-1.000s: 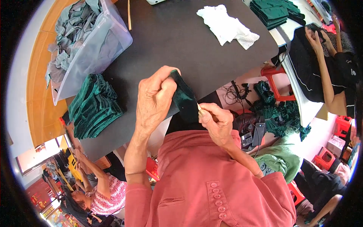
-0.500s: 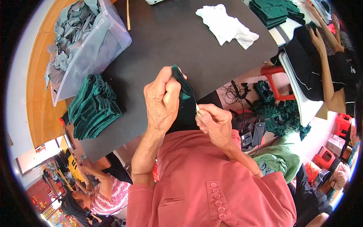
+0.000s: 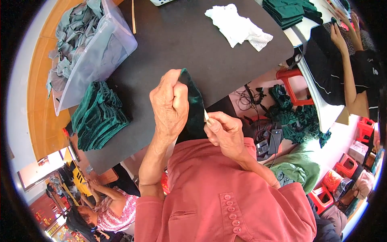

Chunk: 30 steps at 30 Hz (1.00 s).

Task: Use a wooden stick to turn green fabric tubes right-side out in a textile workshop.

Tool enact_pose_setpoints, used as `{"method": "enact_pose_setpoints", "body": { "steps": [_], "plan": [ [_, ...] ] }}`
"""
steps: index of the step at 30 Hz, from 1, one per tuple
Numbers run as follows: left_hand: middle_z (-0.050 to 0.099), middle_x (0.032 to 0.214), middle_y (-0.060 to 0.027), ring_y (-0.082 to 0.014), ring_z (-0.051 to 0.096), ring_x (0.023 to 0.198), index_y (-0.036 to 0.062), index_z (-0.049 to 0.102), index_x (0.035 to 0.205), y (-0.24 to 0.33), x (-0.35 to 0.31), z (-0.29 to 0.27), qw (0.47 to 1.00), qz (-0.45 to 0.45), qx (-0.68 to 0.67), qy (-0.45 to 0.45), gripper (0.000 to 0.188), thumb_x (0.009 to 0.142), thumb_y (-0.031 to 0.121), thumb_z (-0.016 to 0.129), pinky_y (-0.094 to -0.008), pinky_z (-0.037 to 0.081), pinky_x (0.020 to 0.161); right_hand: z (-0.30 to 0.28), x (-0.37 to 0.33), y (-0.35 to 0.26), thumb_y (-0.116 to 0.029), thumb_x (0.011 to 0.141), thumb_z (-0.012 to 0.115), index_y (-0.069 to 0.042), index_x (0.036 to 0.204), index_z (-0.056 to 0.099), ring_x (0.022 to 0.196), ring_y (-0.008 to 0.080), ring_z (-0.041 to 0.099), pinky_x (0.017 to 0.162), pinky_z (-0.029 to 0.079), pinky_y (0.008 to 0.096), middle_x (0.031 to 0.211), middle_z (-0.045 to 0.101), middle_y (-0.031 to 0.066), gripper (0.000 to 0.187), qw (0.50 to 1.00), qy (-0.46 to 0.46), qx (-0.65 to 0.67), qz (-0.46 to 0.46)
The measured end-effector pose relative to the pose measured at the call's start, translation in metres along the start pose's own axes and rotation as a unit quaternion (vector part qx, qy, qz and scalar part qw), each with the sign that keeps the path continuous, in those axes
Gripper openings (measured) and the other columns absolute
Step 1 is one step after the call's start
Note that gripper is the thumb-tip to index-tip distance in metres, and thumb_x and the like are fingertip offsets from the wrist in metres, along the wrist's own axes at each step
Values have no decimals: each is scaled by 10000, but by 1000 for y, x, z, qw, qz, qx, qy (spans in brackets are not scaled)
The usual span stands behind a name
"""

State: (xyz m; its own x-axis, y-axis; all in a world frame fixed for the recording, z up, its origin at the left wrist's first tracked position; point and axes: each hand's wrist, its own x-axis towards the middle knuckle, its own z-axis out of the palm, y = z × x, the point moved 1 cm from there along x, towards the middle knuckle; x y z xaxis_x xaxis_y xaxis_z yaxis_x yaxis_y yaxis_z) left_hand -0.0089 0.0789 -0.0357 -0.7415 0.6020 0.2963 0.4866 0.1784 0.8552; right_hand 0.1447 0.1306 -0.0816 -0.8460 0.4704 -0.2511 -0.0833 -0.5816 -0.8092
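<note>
My left hand [image 3: 171,105] is closed in a fist round the upper end of a dark green velvet piece [image 3: 195,97]. The cloth hangs down between my hands in front of my body, and its lower part darkens and is hard to make out. My right hand [image 3: 224,131] pinches a short, thin, whitish stick-like thing [image 3: 206,116] between thumb and forefinger. The tip of it meets the velvet's right edge; its other end is hidden in the fingers. A folded stack of green velvet [image 3: 98,117] lies on the dark table [image 3: 173,44], left of my left hand.
A clear plastic bin [image 3: 117,48] heaped with grey-green fabric [image 3: 80,30] stands at the far left. White cloth [image 3: 240,26] lies on the table. Right of the table are a red stool [image 3: 290,86], cables, and green pieces on the floor. Co-workers sit at both sides.
The velvet looks broader and flatter between my hands than before. Both hands have shifted slightly left in the picture, with grips kept. At the right, a co-worker's arms have moved.
</note>
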Motion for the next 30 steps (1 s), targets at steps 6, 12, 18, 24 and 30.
{"method": "enact_pose_setpoints", "body": {
  "steps": [6,12,18,24,30],
  "plan": [
    [474,709,-155,-297,492,645,-32,505,809,3,5,11,991,129,35,-11,119,708,-75,460,-335,425,604,2,-4,9,-200,937,550,14,1032,606,481,40,375,408,272,193,631,515,9,241,982,-23,178,55],
    [551,719,-14,-55,475,660,8,621,888,14,0,0,990,-59,-66,-105,278,760,7,374,-219,390,602,-10,13,5,-169,915,578,24,1040,611,518,59,417,454,317,202,648,531,23,232,994,15,19,-108],
    [596,946,-78,-178,541,920,22,594,989,27,15,-9,988,29,-147,-30,322,706,-19,444,-273,414,823,-16,12,-1,-182,885,630,41,1015,639,579,52,493,509,391,186,717,585,14,259,983,44,-95,-150],
    [588,854,-121,-204,558,812,-11,569,882,19,22,-15,984,45,-88,-151,239,691,-42,430,-283,436,742,-14,12,-2,-40,851,627,38,987,651,576,49,511,499,386,179,721,599,24,158,960,65,-172,-211],
    [586,821,-116,-181,552,743,-36,552,823,11,17,-8,985,50,-104,-128,191,706,-33,401,-272,438,695,-14,9,0,0,842,618,39,981,652,571,47,506,489,383,180,713,594,21,148,960,56,-188,-201]
  ]
}}
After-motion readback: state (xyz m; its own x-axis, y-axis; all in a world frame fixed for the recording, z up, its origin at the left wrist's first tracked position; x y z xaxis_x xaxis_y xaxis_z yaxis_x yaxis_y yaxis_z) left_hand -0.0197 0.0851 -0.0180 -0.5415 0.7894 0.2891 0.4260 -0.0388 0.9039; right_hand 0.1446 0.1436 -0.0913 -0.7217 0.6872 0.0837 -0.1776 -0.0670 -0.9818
